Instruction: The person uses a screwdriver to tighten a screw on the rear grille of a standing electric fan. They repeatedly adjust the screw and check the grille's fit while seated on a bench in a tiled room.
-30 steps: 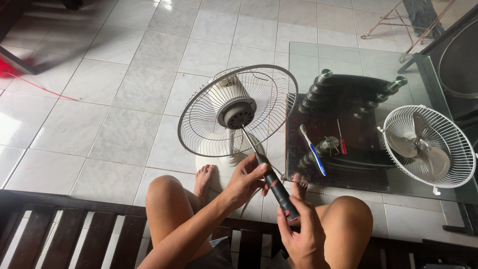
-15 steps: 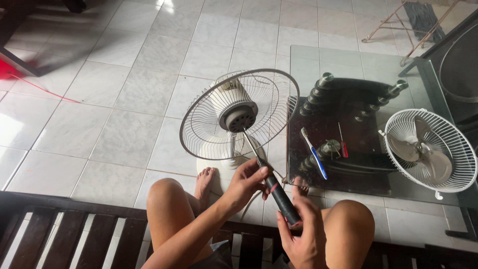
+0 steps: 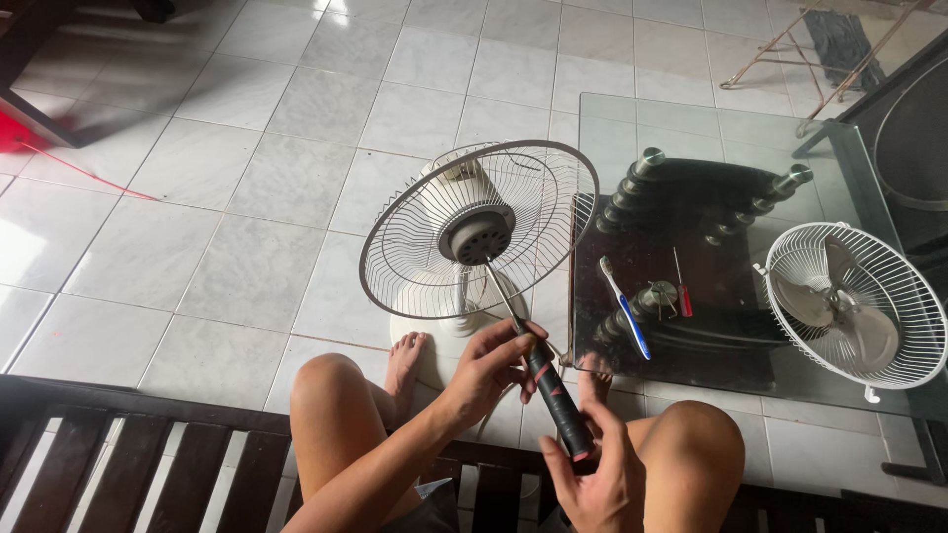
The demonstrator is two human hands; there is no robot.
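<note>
- The person sits on a dark slatted wooden bench (image 3: 118, 449), knees apart, bare feet on the pale tiled floor (image 3: 197, 197).
- The right hand (image 3: 592, 479) is closed around the lower end of a long screwdriver (image 3: 538, 360) with a black handle and red trim.
- The left hand (image 3: 489, 370) pinches the top of that handle between fingertips and thumb, where the metal shaft begins.
- The two hands are close together, both clamped on the one tool, left above right.
- The shaft runs up and away to the grey hub of a pedestal fan (image 3: 474, 232), which stands on the floor just beyond the knees, its rear wire guard tilted towards the person; the tip meets the hub.
- Right of the fan is a low glass table (image 3: 711, 118).
- On the glass lie a blue-and-white toothbrush (image 3: 625, 308) and a small red-handled screwdriver (image 3: 681, 286), close to each other.
- A white wire fan cage (image 3: 859, 301), blades inside, rests on the table's right part.
</note>
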